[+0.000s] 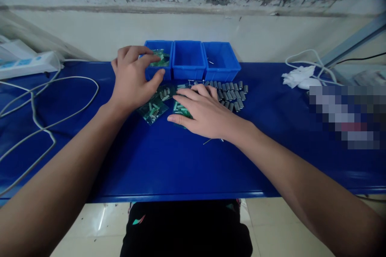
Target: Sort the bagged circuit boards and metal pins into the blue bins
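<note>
While the left hand (132,76) reaches over the left blue bin (158,43), its fingertips meet a clear packet of green and pale parts (164,63) that shows at the bin's mouth. Its thumb stands apart from the fingers, near the bin's front wall — a gap shows between them. The right hand (208,110) lies palm down with fingers spread, over another green packet (180,108) on the blue desk (177,160); whether its hidden fingertips press on anything, I cannot tell. Between the two hands, more clear packets (153,112) lie on the desk, small pale pieces visible inside.

Just beyond the right hand, dark grey cylinders (232,95) stand or lie in loose rows, partly covered by its fingers. Beside the left bin come a middle bin (188,73) and a right bin (221,74), the latter with a small shiny piece (210,62) inside. Well to the left, a white power strip (30,65) sits by looped pale cables (32,108) — and far right, crumpled white tissue (297,75) lies near another cord.
</note>
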Available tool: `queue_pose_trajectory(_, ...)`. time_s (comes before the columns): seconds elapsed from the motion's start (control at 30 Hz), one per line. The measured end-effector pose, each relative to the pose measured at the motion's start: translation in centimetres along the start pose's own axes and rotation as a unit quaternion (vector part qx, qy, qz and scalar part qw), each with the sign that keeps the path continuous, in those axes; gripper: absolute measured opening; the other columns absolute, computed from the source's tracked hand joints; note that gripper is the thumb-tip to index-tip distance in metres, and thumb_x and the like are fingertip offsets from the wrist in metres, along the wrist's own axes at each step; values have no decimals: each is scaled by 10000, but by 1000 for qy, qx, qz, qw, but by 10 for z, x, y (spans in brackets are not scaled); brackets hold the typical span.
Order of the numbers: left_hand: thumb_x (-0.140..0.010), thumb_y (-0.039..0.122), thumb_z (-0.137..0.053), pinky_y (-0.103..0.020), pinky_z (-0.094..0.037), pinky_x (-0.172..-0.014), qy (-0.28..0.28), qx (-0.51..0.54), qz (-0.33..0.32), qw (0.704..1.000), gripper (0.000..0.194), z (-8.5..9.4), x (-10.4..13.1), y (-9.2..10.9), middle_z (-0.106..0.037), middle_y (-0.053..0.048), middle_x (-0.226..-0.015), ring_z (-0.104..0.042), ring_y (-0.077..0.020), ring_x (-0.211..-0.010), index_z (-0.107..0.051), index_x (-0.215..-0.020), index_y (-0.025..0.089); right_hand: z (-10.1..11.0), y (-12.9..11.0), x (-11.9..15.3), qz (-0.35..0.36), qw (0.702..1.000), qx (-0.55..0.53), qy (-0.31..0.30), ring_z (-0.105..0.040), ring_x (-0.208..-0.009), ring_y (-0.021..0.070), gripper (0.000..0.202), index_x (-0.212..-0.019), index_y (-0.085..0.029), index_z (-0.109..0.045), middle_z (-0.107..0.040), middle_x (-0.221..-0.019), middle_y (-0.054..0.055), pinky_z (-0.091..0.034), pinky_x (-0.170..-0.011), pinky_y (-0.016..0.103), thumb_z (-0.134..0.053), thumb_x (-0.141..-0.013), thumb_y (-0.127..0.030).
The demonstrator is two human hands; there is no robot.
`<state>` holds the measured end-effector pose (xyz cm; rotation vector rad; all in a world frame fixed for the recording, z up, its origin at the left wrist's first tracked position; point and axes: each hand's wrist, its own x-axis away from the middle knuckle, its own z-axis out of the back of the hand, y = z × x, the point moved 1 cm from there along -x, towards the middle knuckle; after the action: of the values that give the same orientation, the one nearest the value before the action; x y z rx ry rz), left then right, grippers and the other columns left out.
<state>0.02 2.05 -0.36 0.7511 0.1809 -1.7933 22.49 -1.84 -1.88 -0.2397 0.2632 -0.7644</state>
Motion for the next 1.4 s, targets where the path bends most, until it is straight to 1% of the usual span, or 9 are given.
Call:
queue_pose_trajectory(0.1,-1012,398,-567,-423,-514,-1034,16,73,-74,994,293,4,-2,5,-766,-88,-1144,-688,-253,-1109,-765,-1076,192,2,0,-1,11,1000,-10,19,-417,-1376,405,728,-1451,-167,-614,-562,-1547,154,-284,-1112,624,-373,-1035,-713)
queue_pose_trajectory(0.2,-1009,367,-552,-369,-548,-977,3,98,-111,989,282,3,-2,7,-787,-81,-1084,-722,-228,-1036,-771,-1021,190,4,-1,-2,21,999,-18,45,-458,-1334,395,695,-1374,-156,-669,-600,-1503,161,-294,-1099,609,-411,-1032,-703)
queue_pose_trajectory(0.37,-997,300,-531,-322,-549,-852,-15,137,-101,985,283,4,1,8,-804,-63,-1056,-737,-200,-932,-787,-1012,180,11,-1,-2,19,991,-49,123,-515,-1320,368,617,-1385,-155,-674,-638,-1469,146,-343,-1104,580,-437,-1059,-622)
queue_pose_trajectory(0.5,-1034,407,-550,-303,-540,-852,-49,194,-81,977,326,8,2,12,-815,-45,-1027,-746,-191,-928,-790,-1042,187,18,-1,-2,23,974,-111,194,-569,-1324,323,554,-1368,-200,-700,-668,-1431,105,-408,-1123,537,-417,-1078,-579)
queue_pose_trajectory(0.63,-948,497,-680,-289,-553,-770,-80,218,-85,969,325,7,3,17,-810,-35,-948,-734,-183,-821,-788,-1028,201,23,-4,0,-6,962,-158,222,-573,-1361,316,510,-1359,-275,-713,-669,-1411,69,-471,-1104,541,-401,-1081,-569)
queue_pose_trajectory(0.87,-932,409,-659,-287,-527,-655,-131,221,-73,964,242,2,5,19,-760,-24,-781,-680,-171,-690,-766,-881,198,26,-4,0,-31,968,-151,199,-596,-1288,321,443,-1415,-276,-673,-644,-1453,71,-508,-1038,545,-484,-1054,-448)
queue_pose_trajectory(1.03,-922,398,-646,-312,-520,-704,-147,159,-105,971,214,2,4,17,-764,-28,-835,-687,-187,-723,-772,-944,226,13,9,-2,-27,992,-47,118,-551,-1255,335,396,-1344,-202,-705,-687,-1369,102,-434,-1048,535,-507,-1037,-354)
queue_pose_trajectory(1.27,-919,330,-596,-319,-469,-676,-216,66,-132,965,245,-5,6,13,-772,-47,-895,-680,-200,-743,-784,-1034,224,3,9,-3,-44,998,-26,48,-555,-1214,334,360,-1238,-250,-732,-688,-1318,96,-372,-1008,534,-475,-1046,-414)
queue_pose_trajectory(1.4,-922,330,-594,-320,-461,-671,-223,62,-132,964,246,-6,6,14,-774,-45,-911,-675,-200,-747,-787,-1040,235,3,9,-2,-51,997,-13,49,-483,-1327,387,430,-1286,-245,-715,-612,-1471,107,-339,-1020,551,-522,-1011,-513)
